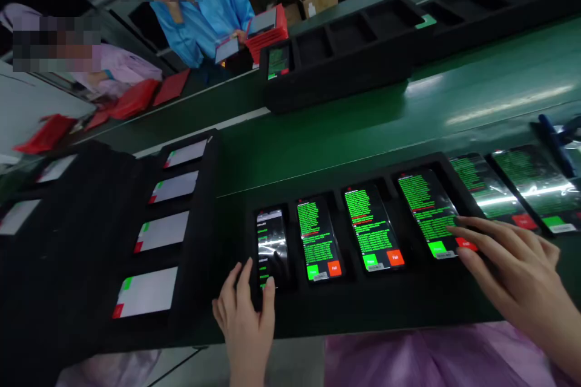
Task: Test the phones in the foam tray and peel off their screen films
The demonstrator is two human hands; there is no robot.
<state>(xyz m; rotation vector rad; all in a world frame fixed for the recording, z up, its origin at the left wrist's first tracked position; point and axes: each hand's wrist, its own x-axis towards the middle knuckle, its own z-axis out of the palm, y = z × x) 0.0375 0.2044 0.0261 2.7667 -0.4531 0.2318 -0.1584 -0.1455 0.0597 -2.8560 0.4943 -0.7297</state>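
Several phones lie face up in a black foam tray in front of me. My left hand is at the leftmost phone, fingers apart, with the thumb over its lower end. That phone's screen is mostly dark with a few green lines. Beside it lie a second phone and a third phone, both full of green text above green and red buttons. Over the lower right corner of the fourth phone my right hand is spread, its fingertips covering part of the red button.
Two more phones lie to the right, near a blue-handled object. At left, another black tray holds phones with white screens. A long black tray stands across the green bench. Beyond it, a person in blue holds a device.
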